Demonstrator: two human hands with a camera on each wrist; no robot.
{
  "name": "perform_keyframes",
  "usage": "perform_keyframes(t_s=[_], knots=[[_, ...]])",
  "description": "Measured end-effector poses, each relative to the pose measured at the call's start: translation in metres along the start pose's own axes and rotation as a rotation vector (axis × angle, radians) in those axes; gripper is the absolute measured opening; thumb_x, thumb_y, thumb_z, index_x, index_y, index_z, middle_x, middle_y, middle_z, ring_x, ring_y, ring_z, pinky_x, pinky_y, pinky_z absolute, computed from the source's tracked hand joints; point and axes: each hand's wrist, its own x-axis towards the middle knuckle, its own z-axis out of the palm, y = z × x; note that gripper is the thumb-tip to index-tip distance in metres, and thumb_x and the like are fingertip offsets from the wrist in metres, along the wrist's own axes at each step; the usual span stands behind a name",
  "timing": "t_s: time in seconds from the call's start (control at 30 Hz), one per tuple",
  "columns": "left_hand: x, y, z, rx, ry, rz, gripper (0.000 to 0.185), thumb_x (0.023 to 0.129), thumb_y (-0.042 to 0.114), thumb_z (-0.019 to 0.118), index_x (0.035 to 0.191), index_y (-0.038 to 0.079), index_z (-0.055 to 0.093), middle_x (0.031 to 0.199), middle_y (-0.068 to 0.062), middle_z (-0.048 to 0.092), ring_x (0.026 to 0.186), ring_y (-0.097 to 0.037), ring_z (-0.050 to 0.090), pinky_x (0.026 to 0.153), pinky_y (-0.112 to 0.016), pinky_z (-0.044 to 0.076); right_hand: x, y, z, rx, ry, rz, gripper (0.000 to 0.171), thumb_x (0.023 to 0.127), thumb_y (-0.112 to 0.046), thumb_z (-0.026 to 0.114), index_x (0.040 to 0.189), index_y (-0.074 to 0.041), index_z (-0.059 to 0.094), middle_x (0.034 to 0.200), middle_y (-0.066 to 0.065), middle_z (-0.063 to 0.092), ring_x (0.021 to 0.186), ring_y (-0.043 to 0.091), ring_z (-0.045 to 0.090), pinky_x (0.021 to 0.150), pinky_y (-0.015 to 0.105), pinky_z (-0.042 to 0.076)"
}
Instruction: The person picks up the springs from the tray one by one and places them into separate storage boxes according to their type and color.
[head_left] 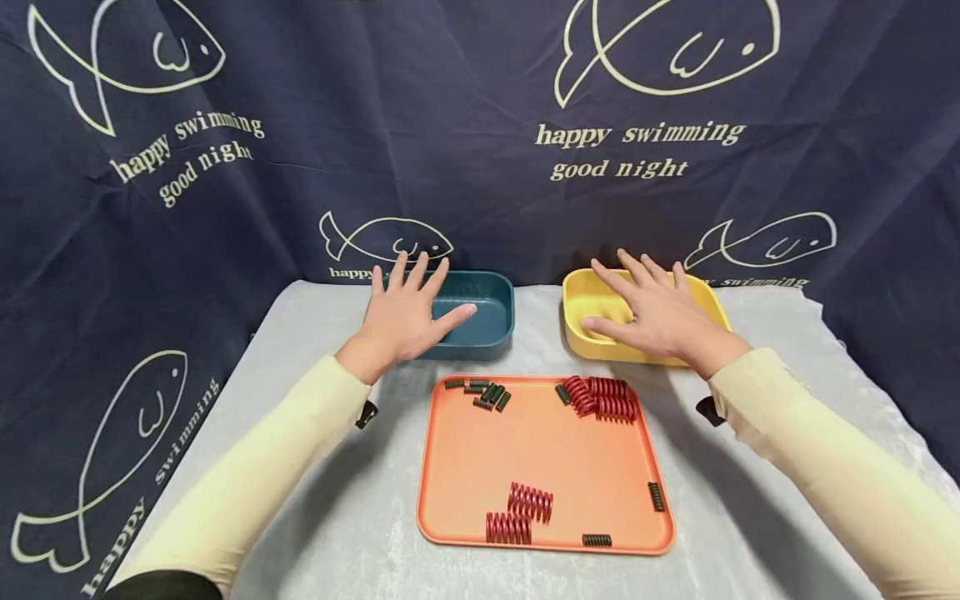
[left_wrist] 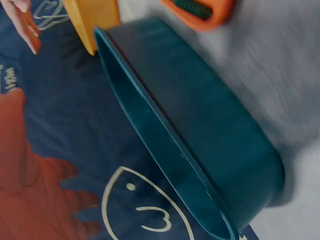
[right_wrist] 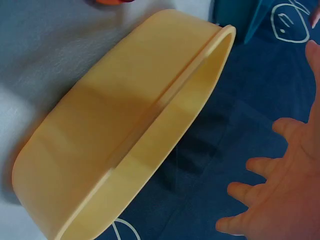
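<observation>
Head view. Both hands out flat, fingers spread, nothing held. Left hand [head_left: 408, 312] hovers over the near-left part of the blue bin [head_left: 480, 317]; whether it touches the rim I cannot tell. Right hand [head_left: 660, 317] likewise spread over the yellow bin [head_left: 592, 333], covering much of its opening. The bins stand side by side at the far end of the grey cloth [head_left: 337, 500], apart from each other, one before each hand: a likely reason for the pairing, each hand to its own bin. Near of them lies the orange tray [head_left: 540, 454]. On it are springs of two kinds: small dark springs [head_left: 480, 393] clustered at the far left, a few more scattered at the right edge and near edge; red springs [head_left: 603, 398] bunched at the far right, two more [head_left: 519, 512] near the near edge. Two kinds, two bins; the layout suggests a sort, as a judgement only. Both bins look to hold nothing, as far as the hands let me see.

Left wrist view. Blue bin [left_wrist: 210, 140] seen from outside, wall and rim; the palm and fingers [left_wrist: 35, 200] are spread at the lower left, clear of the rim here. A tray corner [left_wrist: 200, 10] shows at the top.

Right wrist view. Yellow bin [right_wrist: 115, 135] from outside; fingers [right_wrist: 270, 195] are spread at the right, apart from its rim, gripping nothing.
</observation>
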Motion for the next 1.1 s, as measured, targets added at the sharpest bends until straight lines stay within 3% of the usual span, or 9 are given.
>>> perform_keyframes(t_s=[0.2,0.5,0.67,0.93,1.1], knots=[[-0.027,0.006,-0.007,-0.104,0.061,-0.025,0.097,0.093,0.085,0.031,0.166,0.021,0.021,0.169,-0.013,0.024,0.156,-0.042,0.007,0.119,-0.069,0.006,-0.011,-0.001,-0.012,0.033,0.039,-0.023,0.093,0.091,-0.073,0.060,0.166,-0.032,0.023,0.170,0.017,0.014,0.152,0.051,0.012,0.115,0.074,-0.003],[-0.061,0.006,-0.011,-0.276,0.070,-0.031,0.095,0.095,0.082,0.036,0.164,0.017,0.029,0.165,-0.012,0.034,0.151,-0.041,0.027,0.120,-0.061,0.021,-0.030,0.005,-0.029,0.088,0.099,-0.042,0.086,0.091,-0.063,0.068,0.163,-0.033,0.031,0.170,0.017,0.014,0.152,0.049,0.013,0.117,0.071,-0.005],[-0.078,0.007,-0.008,-0.374,0.010,-0.058,0.095,0.094,0.083,0.036,0.165,0.020,0.028,0.167,-0.006,0.031,0.151,-0.035,0.031,0.119,-0.059,0.027,-0.038,0.008,-0.033,0.106,0.129,-0.069,0.085,0.089,-0.058,0.073,0.162,-0.033,0.036,0.169,0.017,0.018,0.151,0.050,0.017,0.117,0.071,0.000],[-0.103,0.005,0.003,-0.489,-0.093,-0.149,0.092,0.093,0.085,0.034,0.165,0.030,0.025,0.167,0.000,0.030,0.152,-0.028,0.029,0.118,-0.060,0.027,-0.050,0.010,-0.038,0.123,0.178,-0.094,0.088,0.085,-0.054,0.080,0.160,-0.029,0.042,0.166,0.017,0.027,0.146,0.050,0.027,0.117,0.068,0.015],[-0.110,0.000,0.010,-0.604,-0.166,-0.179,0.084,0.098,0.079,0.035,0.165,0.030,0.025,0.166,-0.004,0.031,0.144,-0.031,0.043,0.116,-0.060,0.031,-0.057,0.014,-0.038,0.126,0.182,-0.085,0.089,0.084,-0.051,0.082,0.159,-0.027,0.043,0.164,0.020,0.030,0.146,0.051,0.028,0.116,0.069,0.017]])
